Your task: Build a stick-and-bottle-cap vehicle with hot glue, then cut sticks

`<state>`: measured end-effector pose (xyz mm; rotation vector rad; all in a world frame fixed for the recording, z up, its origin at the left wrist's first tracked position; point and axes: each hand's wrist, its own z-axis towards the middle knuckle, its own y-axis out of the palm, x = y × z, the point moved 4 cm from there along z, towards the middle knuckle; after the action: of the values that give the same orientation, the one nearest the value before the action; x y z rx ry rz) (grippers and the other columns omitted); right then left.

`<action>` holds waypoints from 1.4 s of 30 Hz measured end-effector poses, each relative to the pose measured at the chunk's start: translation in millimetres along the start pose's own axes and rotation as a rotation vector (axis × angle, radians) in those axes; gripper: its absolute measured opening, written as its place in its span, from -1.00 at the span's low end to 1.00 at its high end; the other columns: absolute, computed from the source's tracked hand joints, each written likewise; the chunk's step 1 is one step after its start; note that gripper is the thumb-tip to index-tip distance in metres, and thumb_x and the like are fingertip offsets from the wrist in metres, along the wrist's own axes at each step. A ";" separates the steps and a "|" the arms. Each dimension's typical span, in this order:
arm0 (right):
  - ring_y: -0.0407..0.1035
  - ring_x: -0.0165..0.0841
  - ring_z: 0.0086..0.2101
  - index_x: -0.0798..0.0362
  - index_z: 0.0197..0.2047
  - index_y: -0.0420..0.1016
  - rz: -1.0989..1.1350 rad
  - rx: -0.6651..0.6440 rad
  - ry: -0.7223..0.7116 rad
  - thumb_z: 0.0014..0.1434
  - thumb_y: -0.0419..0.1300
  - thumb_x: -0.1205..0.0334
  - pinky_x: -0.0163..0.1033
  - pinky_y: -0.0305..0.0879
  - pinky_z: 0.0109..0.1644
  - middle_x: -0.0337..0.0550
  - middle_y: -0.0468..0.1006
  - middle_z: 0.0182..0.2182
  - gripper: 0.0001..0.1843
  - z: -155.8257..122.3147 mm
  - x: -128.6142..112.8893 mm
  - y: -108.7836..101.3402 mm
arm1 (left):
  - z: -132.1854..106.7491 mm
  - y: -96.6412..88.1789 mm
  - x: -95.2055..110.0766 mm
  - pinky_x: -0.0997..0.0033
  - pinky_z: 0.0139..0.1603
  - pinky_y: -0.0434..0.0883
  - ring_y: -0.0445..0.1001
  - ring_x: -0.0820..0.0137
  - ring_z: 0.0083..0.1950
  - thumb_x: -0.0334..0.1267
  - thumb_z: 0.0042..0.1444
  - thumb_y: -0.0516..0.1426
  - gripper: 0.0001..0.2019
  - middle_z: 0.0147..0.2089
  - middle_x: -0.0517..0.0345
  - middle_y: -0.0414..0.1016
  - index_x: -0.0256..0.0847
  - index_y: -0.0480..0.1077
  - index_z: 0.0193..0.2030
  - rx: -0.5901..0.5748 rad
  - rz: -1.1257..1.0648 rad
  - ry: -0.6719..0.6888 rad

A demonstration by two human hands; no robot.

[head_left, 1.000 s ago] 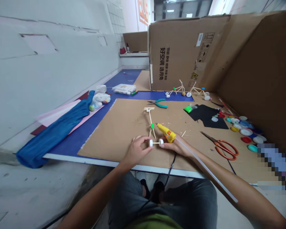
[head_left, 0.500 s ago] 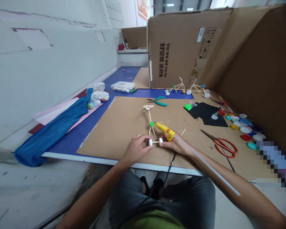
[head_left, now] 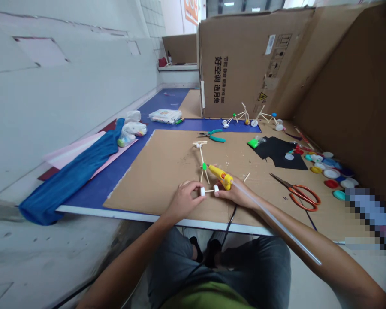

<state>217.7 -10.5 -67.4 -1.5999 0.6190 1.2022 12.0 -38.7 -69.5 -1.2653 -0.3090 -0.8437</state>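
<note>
A small stick frame (head_left: 202,162) with a green bead lies on the cardboard sheet (head_left: 167,167). At its near end a short axle carries two white bottle caps (head_left: 209,190). My left hand (head_left: 184,198) pinches the left cap. My right hand (head_left: 236,195) touches the right cap while gripping a yellow glue gun (head_left: 221,176). The gun's nozzle points at the frame, and a long clear glue stick (head_left: 276,227) trails back over my forearm.
Red-handled scissors (head_left: 297,192) and several coloured bottle caps (head_left: 328,171) lie to the right, with black paper (head_left: 276,152) behind them. Teal pliers (head_left: 215,136), two finished stick models (head_left: 251,119), cardboard boxes (head_left: 244,64) and a blue cloth (head_left: 70,176) sit around.
Both hands and the capped axle stay almost in place. The view has shifted slightly. The glue gun's tip has edged a little closer to the frame.
</note>
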 end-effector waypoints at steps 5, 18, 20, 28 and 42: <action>0.49 -0.20 -0.20 -0.02 -0.10 0.45 0.028 0.009 0.025 -0.03 0.42 0.16 -0.07 0.39 -0.11 -0.19 0.59 -0.22 -0.58 0.7 1.4 1.0 | -1.1 -1.0 -0.1 0.23 0.02 0.39 0.52 0.29 -0.12 -0.39 0.00 0.32 -0.72 -0.18 0.16 0.57 -0.13 0.46 -0.13 -0.006 0.049 -0.008; 0.52 -0.22 -0.20 0.02 -0.15 0.43 -0.026 0.066 0.030 -0.03 0.43 0.12 -0.11 0.38 -0.10 -0.16 0.64 -0.20 -0.59 -1.1 4.0 -2.7 | 0.1 3.4 -1.9 0.17 0.04 0.31 0.48 0.20 -0.01 -0.33 0.01 0.33 -0.72 -0.11 0.09 0.58 -0.12 0.48 -0.11 -0.053 0.213 -0.033; 0.52 -0.23 -0.21 0.02 -0.15 0.44 -0.047 0.073 0.036 -0.03 0.43 0.14 -0.12 0.37 -0.11 -0.17 0.64 -0.20 -0.60 -1.6 3.3 -2.7 | -0.1 4.0 -2.4 0.17 0.03 0.30 0.48 0.21 -0.01 -0.33 0.01 0.33 -0.72 -0.11 0.09 0.59 -0.11 0.48 -0.11 -0.054 0.225 -0.034; 0.53 -0.23 -0.22 0.01 -0.15 0.43 -0.063 0.109 0.018 -0.01 0.41 0.15 -0.12 0.38 -0.13 -0.18 0.64 -0.21 -0.64 1.1 1.7 -3.5 | 2.9 1.8 -3.9 0.16 0.06 0.29 0.47 0.20 0.02 -0.32 0.04 0.31 -0.73 -0.07 0.09 0.60 -0.10 0.47 -0.10 -0.013 0.248 -0.030; 0.51 -0.23 -0.25 0.00 -0.15 0.43 -0.070 0.120 0.025 -0.01 0.41 0.18 -0.11 0.38 -0.15 -0.17 0.63 -0.20 -0.64 1.9 6.4 -5.0 | 4.6 -2.9 -1.9 0.13 0.07 0.28 0.49 0.17 0.04 -0.31 -0.03 0.36 -0.62 -0.02 0.09 0.57 -0.11 0.42 -0.05 -0.020 0.218 -0.087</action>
<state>223.5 -5.8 -71.2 -1.5256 0.6341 1.0752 9.8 -33.9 -67.2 -1.3302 -0.2276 -0.6086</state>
